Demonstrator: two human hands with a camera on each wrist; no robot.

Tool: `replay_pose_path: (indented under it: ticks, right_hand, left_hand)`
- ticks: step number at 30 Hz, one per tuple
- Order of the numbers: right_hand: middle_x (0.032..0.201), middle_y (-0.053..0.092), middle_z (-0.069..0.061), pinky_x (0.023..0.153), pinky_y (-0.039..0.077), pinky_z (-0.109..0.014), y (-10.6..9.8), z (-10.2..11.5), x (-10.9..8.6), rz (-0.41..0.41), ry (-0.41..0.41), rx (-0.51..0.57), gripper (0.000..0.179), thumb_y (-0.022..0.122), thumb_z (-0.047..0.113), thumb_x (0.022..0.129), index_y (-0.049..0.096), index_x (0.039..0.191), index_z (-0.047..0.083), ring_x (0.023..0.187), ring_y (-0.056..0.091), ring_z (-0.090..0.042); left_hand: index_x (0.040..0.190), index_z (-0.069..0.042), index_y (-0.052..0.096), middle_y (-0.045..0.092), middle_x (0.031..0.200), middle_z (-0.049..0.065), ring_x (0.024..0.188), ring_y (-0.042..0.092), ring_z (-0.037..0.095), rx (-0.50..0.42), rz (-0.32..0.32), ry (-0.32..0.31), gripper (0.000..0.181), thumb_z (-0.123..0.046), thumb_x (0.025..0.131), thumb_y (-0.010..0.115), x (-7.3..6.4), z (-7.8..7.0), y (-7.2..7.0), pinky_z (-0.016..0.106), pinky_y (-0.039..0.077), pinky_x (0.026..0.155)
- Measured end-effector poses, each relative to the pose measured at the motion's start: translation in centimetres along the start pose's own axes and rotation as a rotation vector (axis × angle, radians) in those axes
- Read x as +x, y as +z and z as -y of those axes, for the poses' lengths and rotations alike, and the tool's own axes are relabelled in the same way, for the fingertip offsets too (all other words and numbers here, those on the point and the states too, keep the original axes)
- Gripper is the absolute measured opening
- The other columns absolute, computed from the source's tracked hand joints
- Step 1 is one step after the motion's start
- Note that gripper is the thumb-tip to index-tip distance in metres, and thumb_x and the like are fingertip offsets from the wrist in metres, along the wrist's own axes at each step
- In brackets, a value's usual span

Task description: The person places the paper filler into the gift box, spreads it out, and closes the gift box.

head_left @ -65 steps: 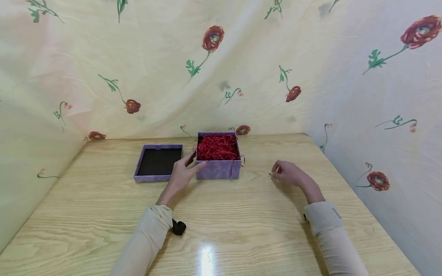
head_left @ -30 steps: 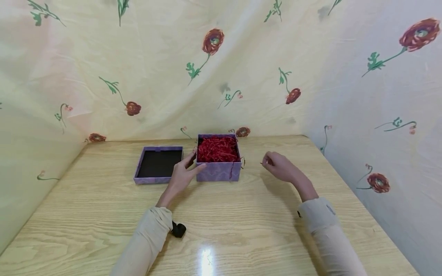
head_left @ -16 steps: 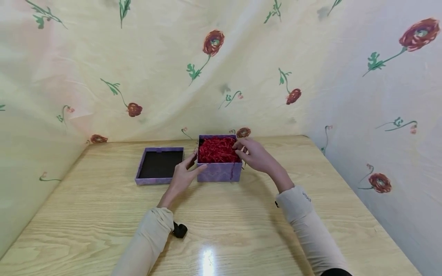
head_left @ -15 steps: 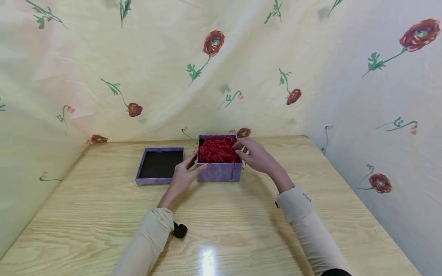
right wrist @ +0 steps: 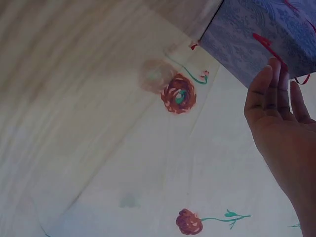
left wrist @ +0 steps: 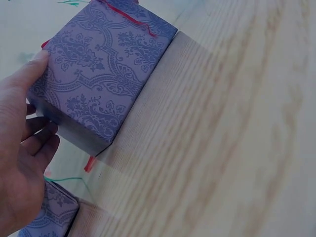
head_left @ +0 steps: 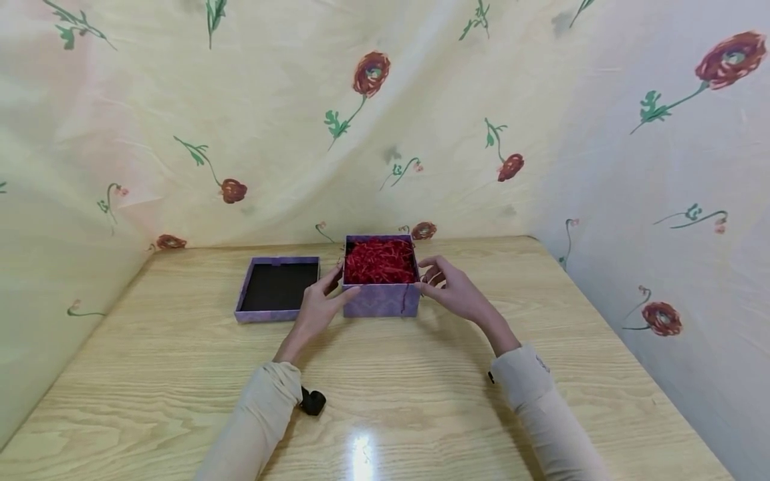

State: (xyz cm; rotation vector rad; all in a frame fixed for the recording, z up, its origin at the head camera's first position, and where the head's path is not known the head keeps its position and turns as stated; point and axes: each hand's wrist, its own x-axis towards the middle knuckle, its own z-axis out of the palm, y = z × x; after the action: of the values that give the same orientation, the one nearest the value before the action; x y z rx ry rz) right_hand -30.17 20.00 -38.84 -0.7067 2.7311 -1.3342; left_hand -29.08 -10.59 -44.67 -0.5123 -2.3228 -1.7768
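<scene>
Its lid (head_left: 277,287) already off and lying inside-up on the desk (head_left: 427,401), a purple box (head_left: 374,300) is steadied by a person's left hand (head_left: 317,307), thumb and fingers gripping its left front corner; its shredded red filler (head_left: 380,260) looks nearly all in, loose strands (left wrist: 129,18) over the walls apparently left to tuck. The right hand (head_left: 452,290), at the filler half a second earlier, now bends its fingers outside the right wall; whether it pinches a strand cannot be told.

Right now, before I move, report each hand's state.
Left hand: holding the box by its left side.
Right hand: at the box's right side; whether it pinches a red strand cannot be told.
</scene>
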Motion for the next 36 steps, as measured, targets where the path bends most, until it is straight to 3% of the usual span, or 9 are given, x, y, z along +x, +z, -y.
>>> replay_pose_path:
  ticks: [6, 12, 16, 22, 33, 36]
  right_hand:
    - [0.093, 0.063, -0.01, 0.07, 0.049, -0.036, 1.1, 0.3, -0.5, -0.052, -0.047, 0.026, 0.036, 0.07, 0.014, 0.101, 0.053, 0.13, 0.0, 0.082, 0.061, -0.024]
    - [0.08, 0.059, -0.002, 0.057, 0.046, -0.032, 3.0, 1.6, -0.9, -0.149, -0.051, -0.244, 0.055, 0.08, 0.023, 0.094, 0.049, 0.133, 0.001, 0.066, 0.055, -0.016]
    - [0.083, 0.061, -0.003, 0.058, 0.049, -0.034, 3.8, 2.2, -1.0, -0.204, -0.058, -0.355, 0.045, 0.079, 0.019, 0.093, 0.056, 0.127, -0.001, 0.069, 0.058, -0.017]
    - [0.095, 0.067, -0.006, 0.065, 0.053, -0.035, 3.9, 2.3, -1.2, -0.202, -0.082, -0.399, 0.022, 0.07, 0.006, 0.095, 0.065, 0.115, 0.001, 0.08, 0.062, -0.019]
    - [0.099, 0.071, -0.012, 0.072, 0.056, -0.041, 3.4, 2.5, -1.6, -0.207, -0.158, -0.459, 0.018, 0.061, -0.002, 0.095, 0.07, 0.111, -0.002, 0.084, 0.066, -0.024]
    - [0.1, 0.071, -0.014, 0.069, 0.055, -0.04, 3.3, 2.5, -1.6, -0.219, -0.164, -0.448, 0.019, 0.059, -0.003, 0.096, 0.07, 0.111, -0.003, 0.079, 0.064, -0.022]
  left_hand:
    - [0.16, -0.007, 0.039, 0.04, 0.16, 0.015, 0.143, 0.045, 0.033, -0.011, -0.001, -0.009, 0.072, -0.022, 0.099, 0.074, 0.0, -0.1, 0.1, 0.048, 0.042, 0.113]
    - [0.161, -0.006, 0.035, 0.036, 0.161, 0.017, 0.144, 0.042, 0.036, -0.032, 0.006, -0.013, 0.073, -0.019, 0.1, 0.073, 0.0, 0.0, 0.1, 0.052, 0.039, 0.114]
    - [0.161, -0.007, 0.036, 0.037, 0.161, 0.016, 0.144, 0.043, 0.035, -0.027, 0.006, -0.007, 0.073, -0.02, 0.1, 0.073, 0.0, -0.1, 0.1, 0.05, 0.04, 0.114]
    - [0.16, -0.008, 0.039, 0.042, 0.159, 0.015, 0.142, 0.046, 0.032, -0.001, -0.001, -0.008, 0.072, -0.024, 0.099, 0.074, -0.1, -0.2, 0.0, 0.048, 0.042, 0.112]
    - [0.161, -0.007, 0.037, 0.038, 0.161, 0.015, 0.144, 0.042, 0.034, -0.028, 0.01, -0.016, 0.072, -0.022, 0.1, 0.073, -0.1, -0.2, 0.0, 0.05, 0.038, 0.115]
    - [0.16, -0.001, 0.035, 0.038, 0.16, 0.02, 0.144, 0.041, 0.038, -0.024, 0.019, -0.028, 0.071, -0.016, 0.101, 0.071, -0.5, -1.9, -0.1, 0.053, 0.037, 0.115]
